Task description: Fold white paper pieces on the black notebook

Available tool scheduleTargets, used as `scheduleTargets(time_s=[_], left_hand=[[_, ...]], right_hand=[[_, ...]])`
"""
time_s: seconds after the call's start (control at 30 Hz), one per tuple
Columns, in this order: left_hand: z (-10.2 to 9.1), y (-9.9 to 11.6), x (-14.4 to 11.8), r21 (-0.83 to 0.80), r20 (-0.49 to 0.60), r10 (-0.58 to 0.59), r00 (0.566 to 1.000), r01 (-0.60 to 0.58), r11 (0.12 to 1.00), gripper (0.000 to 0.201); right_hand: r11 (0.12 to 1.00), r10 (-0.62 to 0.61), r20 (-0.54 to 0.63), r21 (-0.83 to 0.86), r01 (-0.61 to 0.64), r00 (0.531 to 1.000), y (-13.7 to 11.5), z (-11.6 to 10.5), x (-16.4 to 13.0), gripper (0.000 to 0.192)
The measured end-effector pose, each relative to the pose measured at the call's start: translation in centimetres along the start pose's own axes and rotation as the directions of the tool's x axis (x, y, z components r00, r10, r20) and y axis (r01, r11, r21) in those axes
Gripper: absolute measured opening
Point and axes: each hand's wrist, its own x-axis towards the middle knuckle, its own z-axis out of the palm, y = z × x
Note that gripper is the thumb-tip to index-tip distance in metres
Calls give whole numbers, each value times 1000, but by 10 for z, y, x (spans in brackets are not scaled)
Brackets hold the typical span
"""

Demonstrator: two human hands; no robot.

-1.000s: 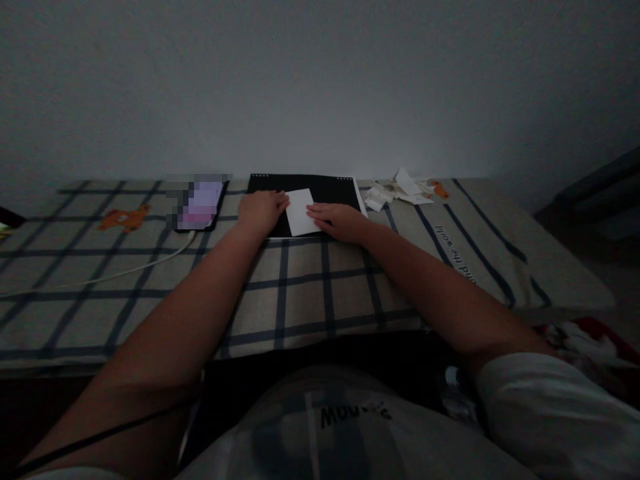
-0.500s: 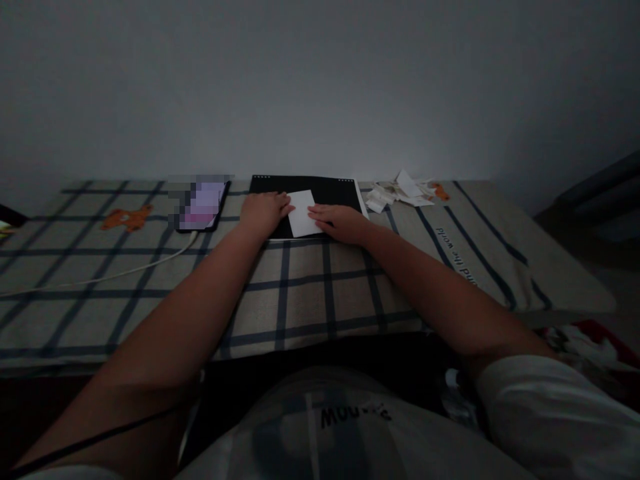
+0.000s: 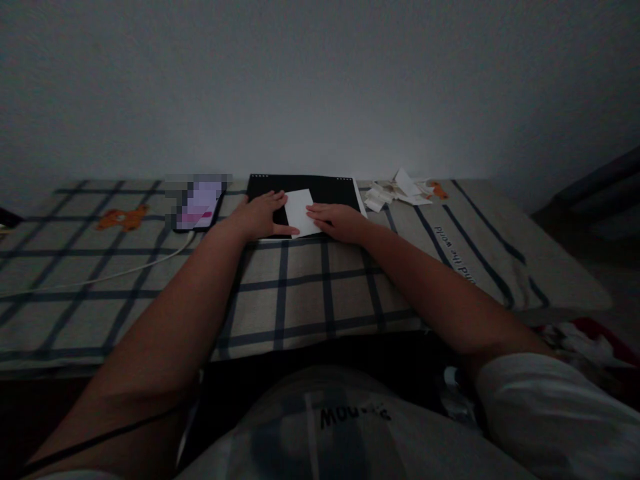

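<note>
"Where's the white paper [image 3: 300,208]?"

"Flat on the black pad [image 3: 320,183], between the two hands and touched by both."

"Which way does it run?"

"Its long axis points away from the person, the far end leaning slightly left."

"And the left hand [image 3: 257,217]?"

"Spread wide along the paper's left edge: thumb tip at the near corner, fingers by the far one. It isn't gripping anything."

"The right hand [image 3: 340,222]?"

"Its fingers lie outstretched and close together over the right edge. Whether the thumb pinches the sheet, I can't tell. Neither hand is nearer; the paper sits directly off both sets of fingertips."

"Farther out?"

"The pad rests on the cloth-covered table [image 3: 305,300]. A phone [image 3: 201,203] lies near its left side, torn paper scraps [image 3: 413,190] just beside its right."
</note>
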Motion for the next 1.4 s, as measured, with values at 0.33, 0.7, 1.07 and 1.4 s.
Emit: scheduleTargets(time_s=[0.33,0.7,1.07,1.4], left_hand=[[6,2,2,-17,37,20,999,-20,1000,126],[5,8,-3,-82,-42,-39,998,35,996,80],[1,19,-7,-54,-75,-69,995,65,996,82],[2,31,-7,-35,-195,-131,972,126,991,65]], right_hand=[[997,17,-44,71,-13,999,4,3,-2,51],[980,89,-102,187,-69,991,10,0,-2,44],[999,14,-30,40,-13,999,1,1,-3,46],[999,10,-47,47,-8,999,0,1,-2,45]])
